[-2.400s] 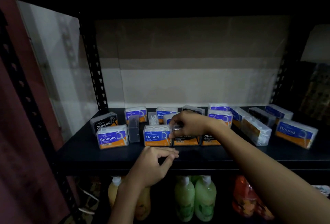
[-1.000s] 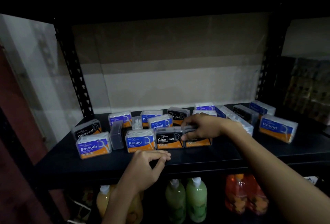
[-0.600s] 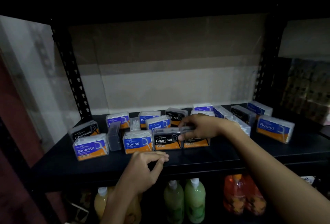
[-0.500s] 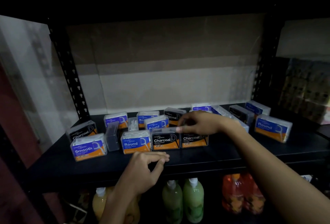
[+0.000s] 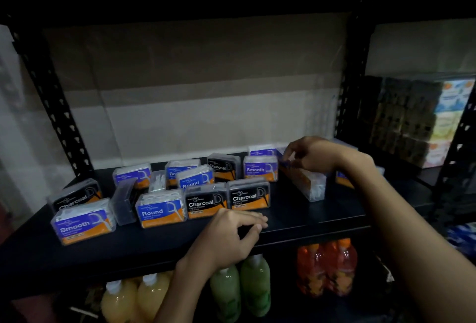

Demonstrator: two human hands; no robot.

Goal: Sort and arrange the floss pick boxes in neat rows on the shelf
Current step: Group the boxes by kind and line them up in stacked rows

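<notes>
Several floss pick boxes stand on the black shelf point(image 5: 296, 222). The front row reads Smooth point(image 5: 82, 222), a clear box turned edge-on point(image 5: 125, 200), Round point(image 5: 161, 209), Charcoal point(image 5: 206, 202), Charcoal point(image 5: 248, 194). Behind them stand more blue boxes, a Charcoal box point(image 5: 223, 165) and a Smooth box point(image 5: 260, 168). To the right a blue and orange box point(image 5: 305, 184) lies at an angle. My right hand point(image 5: 313, 155) curls its fingers over that box's far end. My left hand point(image 5: 231, 231) rests on the shelf's front edge, loosely curled and holding nothing.
Another Charcoal box point(image 5: 74, 193) sits at the far left. Black perforated uprights point(image 5: 55, 106) point(image 5: 350, 95) frame the bay. Yellow point(image 5: 121, 297), green point(image 5: 239, 286) and orange-red bottles point(image 5: 327, 266) stand on the shelf below. Stacked packs point(image 5: 438, 121) fill the neighbouring bay on the right.
My right hand left the second Charcoal box in the front row and moved right and back to the angled box. My left hand stayed on the shelf edge.
</notes>
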